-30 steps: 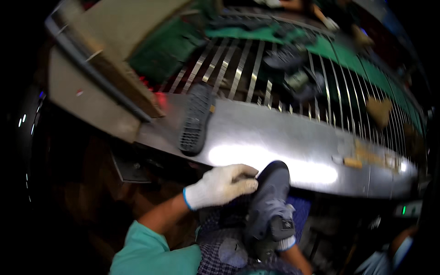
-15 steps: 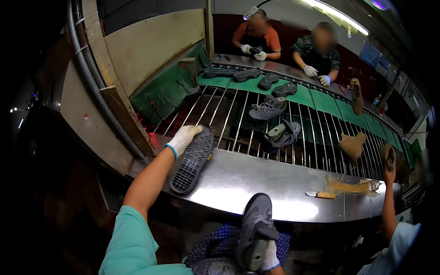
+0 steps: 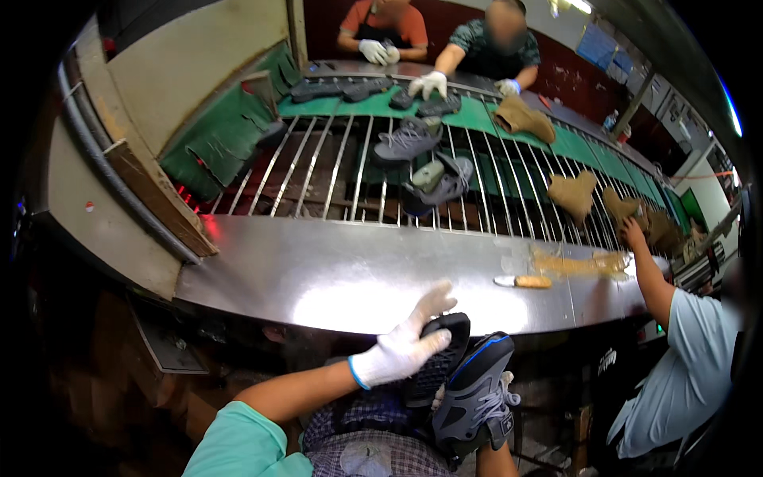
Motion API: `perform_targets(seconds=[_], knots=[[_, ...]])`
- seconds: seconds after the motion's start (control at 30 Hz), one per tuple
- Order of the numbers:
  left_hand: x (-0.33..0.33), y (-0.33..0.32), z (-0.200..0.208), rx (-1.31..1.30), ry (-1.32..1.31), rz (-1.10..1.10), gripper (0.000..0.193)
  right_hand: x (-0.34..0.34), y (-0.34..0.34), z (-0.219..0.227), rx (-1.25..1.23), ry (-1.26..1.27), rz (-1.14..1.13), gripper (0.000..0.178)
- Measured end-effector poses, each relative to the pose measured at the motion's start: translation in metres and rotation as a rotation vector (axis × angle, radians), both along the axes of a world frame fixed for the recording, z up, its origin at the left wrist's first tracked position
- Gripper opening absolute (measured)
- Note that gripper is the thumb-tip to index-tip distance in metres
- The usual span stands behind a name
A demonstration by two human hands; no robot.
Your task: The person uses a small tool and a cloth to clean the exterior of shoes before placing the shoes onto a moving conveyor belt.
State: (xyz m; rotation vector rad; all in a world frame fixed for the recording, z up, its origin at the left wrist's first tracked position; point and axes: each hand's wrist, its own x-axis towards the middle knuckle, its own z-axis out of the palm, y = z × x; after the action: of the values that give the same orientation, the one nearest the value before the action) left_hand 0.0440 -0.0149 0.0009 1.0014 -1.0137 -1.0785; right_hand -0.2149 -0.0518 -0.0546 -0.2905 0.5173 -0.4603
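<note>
My left hand [image 3: 401,350], in a white glove, has its fingers spread beside and over a dark grey shoe sole [image 3: 445,354]. Whether it touches the sole I cannot tell. The sole stands tilted above my lap, close against the left side of a grey lace-up shoe [image 3: 475,393]. That shoe is toe up, with a blue line along its edge. My right hand [image 3: 439,396] grips the shoe from behind and below; a few gloved fingertips show between shoe and sole, while the rest is hidden.
A metal ledge [image 3: 254,254] carries a wooden-handled knife [image 3: 528,281]. Beyond it, a bar rack holds grey shoes [image 3: 407,141], brown uppers [image 3: 572,195] and several soles [image 3: 367,89] on a green strip. Two co-workers sit opposite; another person's arm [image 3: 652,274] reaches in from the right.
The sole has come off the ledge to beside the shoe, and my left hand's fingers have spread. The shoe has turned in my right hand. A co-worker's hand now reaches to the far soles.
</note>
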Motion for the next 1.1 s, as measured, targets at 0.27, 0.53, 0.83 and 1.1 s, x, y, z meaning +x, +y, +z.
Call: perform_targets(seconds=[0.27, 0.53, 0.83, 1.1], knots=[[-0.028, -0.006, -0.01, 0.0, -0.442, -0.267, 0.049, -0.081, 0.055, -0.091, 0.077, 0.52, -0.099, 0.071], [-0.022, 0.002, -0.011, -0.056, -0.255, -0.354, 0.078, -0.059, 0.045, -0.054, -0.377, 0.248, -0.028, 0.106], [-0.028, 0.013, 0.003, -0.061, -0.483, -0.292, 0.104, -0.054, 0.04, -0.054, -0.262, 0.21, 0.017, 0.097], [-0.027, 0.013, 0.0, -0.084, -0.522, -0.282, 0.095, -0.053, 0.039, -0.061, -0.238, 0.2, 0.042, 0.091]])
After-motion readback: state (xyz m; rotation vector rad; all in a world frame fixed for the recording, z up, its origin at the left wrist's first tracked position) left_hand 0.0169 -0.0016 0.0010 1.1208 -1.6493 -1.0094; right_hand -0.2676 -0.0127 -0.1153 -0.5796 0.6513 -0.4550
